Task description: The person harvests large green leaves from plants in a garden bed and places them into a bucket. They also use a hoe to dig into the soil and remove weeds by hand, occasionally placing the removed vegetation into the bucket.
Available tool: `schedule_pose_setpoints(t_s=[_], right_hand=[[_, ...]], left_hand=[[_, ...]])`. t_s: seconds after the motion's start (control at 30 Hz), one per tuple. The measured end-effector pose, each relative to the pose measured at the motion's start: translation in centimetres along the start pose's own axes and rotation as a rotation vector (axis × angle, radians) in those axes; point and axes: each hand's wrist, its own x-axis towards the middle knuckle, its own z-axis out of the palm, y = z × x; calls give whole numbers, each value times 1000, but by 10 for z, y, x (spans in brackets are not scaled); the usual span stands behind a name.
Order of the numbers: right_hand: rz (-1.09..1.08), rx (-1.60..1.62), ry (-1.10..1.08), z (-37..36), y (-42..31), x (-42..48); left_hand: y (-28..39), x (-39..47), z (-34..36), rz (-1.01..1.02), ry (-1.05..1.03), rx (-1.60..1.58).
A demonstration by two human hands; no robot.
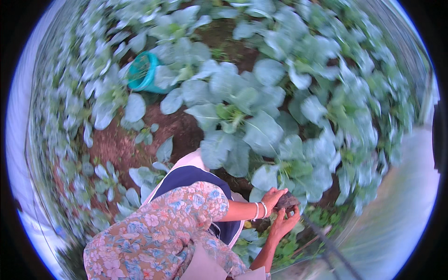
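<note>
Both my hands hold one dark brown, soil-coloured object [288, 201] at the right of my body. My left hand [272, 200], with white bangles at the wrist, grips it from the upper left. From below, the fingers of my right hand [285, 224] press against its lower edge. A dark rod [327, 241] runs from close by the object towards the lower right. Whether the two are joined, as in a hoe, I cannot tell. Leaves of a brassica plant [294, 171] are just beyond my hands.
Broad-leaved brassica plants [238, 115] surround me, with brown soil [147, 129] showing between them. A teal bucket [148, 75] holding some plant stems leans among the leaves at upper left. Pale plastic sheeting [395, 203] bounds the right side. Low green weeds [325, 217] grow near it.
</note>
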Motion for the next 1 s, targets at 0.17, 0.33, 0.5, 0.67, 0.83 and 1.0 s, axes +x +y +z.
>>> schedule_pose_setpoints(t_s=[0.17,0.33,0.5,0.67,0.83,1.0], right_hand=[[-208,101,-316,119,-138,35],[-512,94,-693,248,-267,14],[-951,29,-973,345,-340,-28],[-1056,64,-1254,409,-390,-85],[-1058,31,-1489,453,-438,-149],[-1065,76,-1600,508,-476,-179]], left_hand=[[180,-49,-40,318,18,-259],[315,-110,-131,703,60,-654],[375,-182,-212,947,136,-1004],[396,-237,-279,1073,185,-1206],[412,-274,-342,1197,262,-1276],[438,-294,-390,1393,193,-1222]])
